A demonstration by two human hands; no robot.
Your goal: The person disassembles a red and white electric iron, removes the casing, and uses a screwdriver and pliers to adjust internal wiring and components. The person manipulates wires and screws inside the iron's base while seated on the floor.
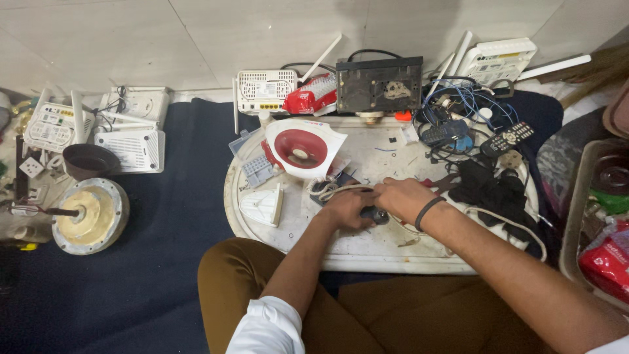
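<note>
Lap: two knees in brown cloth, nearest to me, with one white sleeve cuff at my left elbow.
Hands: two, both mine, bare, meeting at the middle of the desk point(341, 252).
Left hand point(346, 208): my grip is curled shut over a small dark part point(376, 214), rounded and matte.
Right hand point(403, 196): fingers bent down onto the same dark part and the cord beside it; I cannot tell whether this grip is clamped. One black band circles the wrist.
Cord point(341, 189): one pale cord, looped, running under both hands.
Desk: one oval white tray-like top, scuffed and speckled, set on a dark blue mat point(170, 216).
Iron shell point(303, 148): one, red and white plastic, tilted open side up, just beyond my hands.
Small white cover point(263, 206): one, wedge-shaped, smooth plastic, left of my hands.
Routers: five white boxes with antennas, three at left point(128, 147), one at the far middle point(265, 90), one at far right point(496, 60).
Black box point(379, 84): one, rectangular, dusty metal, at the far edge.
Remote point(508, 138): one, black, among tangled blue and black wires.
Motor point(90, 215): one round grey metal disc on the mat, well left.
Bowl point(88, 160): one, dark brown, just above the motor.
</note>
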